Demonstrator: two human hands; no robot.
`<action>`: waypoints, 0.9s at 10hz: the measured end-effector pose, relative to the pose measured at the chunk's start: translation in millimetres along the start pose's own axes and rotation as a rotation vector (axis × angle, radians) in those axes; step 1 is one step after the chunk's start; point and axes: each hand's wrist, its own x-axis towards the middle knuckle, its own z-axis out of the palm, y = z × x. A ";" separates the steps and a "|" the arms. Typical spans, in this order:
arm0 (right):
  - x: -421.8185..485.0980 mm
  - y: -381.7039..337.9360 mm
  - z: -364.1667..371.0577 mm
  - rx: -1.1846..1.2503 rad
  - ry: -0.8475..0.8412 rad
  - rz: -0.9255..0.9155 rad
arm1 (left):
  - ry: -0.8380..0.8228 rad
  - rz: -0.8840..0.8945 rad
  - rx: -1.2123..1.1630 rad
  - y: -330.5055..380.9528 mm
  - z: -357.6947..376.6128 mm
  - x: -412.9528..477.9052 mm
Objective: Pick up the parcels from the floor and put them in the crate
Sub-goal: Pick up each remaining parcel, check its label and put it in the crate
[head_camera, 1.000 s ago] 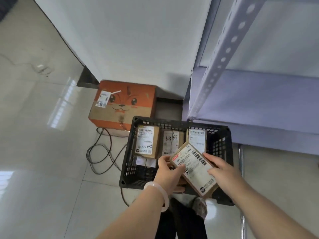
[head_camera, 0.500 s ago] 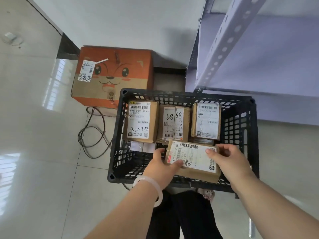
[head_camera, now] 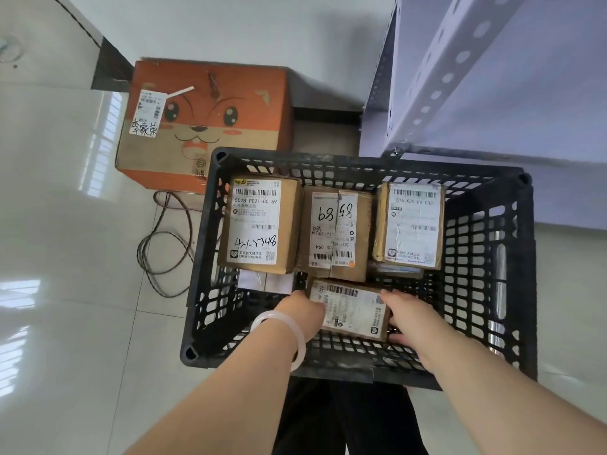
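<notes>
Head view: both hands, left hand (head_camera: pixel 303 311) and right hand (head_camera: pixel 410 318), grip a labelled parcel (head_camera: pixel 351 310) inside the black crate (head_camera: pixel 522 274); releasing unevenly could wedge it against neighbouring parcels.

Bright daylight is glaring off the glossy floor (head_camera: pixel 65 257) far left of the left hand (head_camera: pixel 303 311); soft shadows are falling behind the orange box (head_camera: pixel 207 123); edges are bending, wide-angle

crate (head_camera: pixel 525 274) right side: bare | far row: three parcels (head_camera: pixel 335 234) block
</notes>
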 end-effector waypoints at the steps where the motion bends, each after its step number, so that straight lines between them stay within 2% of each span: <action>1: 14.6 3.2 9.6 0.025 0.052 -0.009 | -0.024 -0.078 0.024 -4.5 9.7 18.7; 3: 27.0 6.0 26.1 -0.072 -0.045 -0.008 | -0.035 -0.078 -0.083 -9.7 9.7 27.8; 4: 21.5 3.8 24.4 -0.137 -0.050 -0.064 | -0.069 0.013 0.137 -7.1 3.5 17.7; 5: 0.8 -1.1 8.2 -0.175 -0.003 -0.116 | 0.051 0.028 -0.102 -19.7 -1.3 10.8; 7: -86.6 -21.2 -34.7 -0.182 0.027 -0.285 | 0.083 0.212 -0.242 -9.1 -25.2 -72.1; 9: -231.9 -68.5 -83.4 -0.130 0.173 -0.587 | 0.110 0.535 -0.536 56.0 -68.6 -203.1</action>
